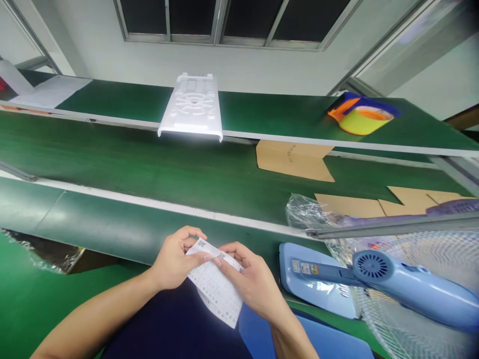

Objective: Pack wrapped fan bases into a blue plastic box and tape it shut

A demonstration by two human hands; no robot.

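Both hands hold one white label sheet [216, 288] just in front of the near edge of the green conveyor belt [149, 164]. Left hand [175, 264] pinches the sheet's upper left corner between thumb and fingers; right hand [254, 284] pinches the upper edge just beside it, fingertips of the two hands nearly touching. The sheet hangs tilted, printed in small rows, with a small code mark near each pinch.

Right of the sheet lies a light blue fan [392, 284], its base [314, 284] nearest the hands and its wire guard partly in clear plastic wrap. Cardboard pieces [295, 159] rest on the belt. Beyond the belt, a raised shelf carries a white plastic panel [192, 107] and a tape dispenser [361, 117].
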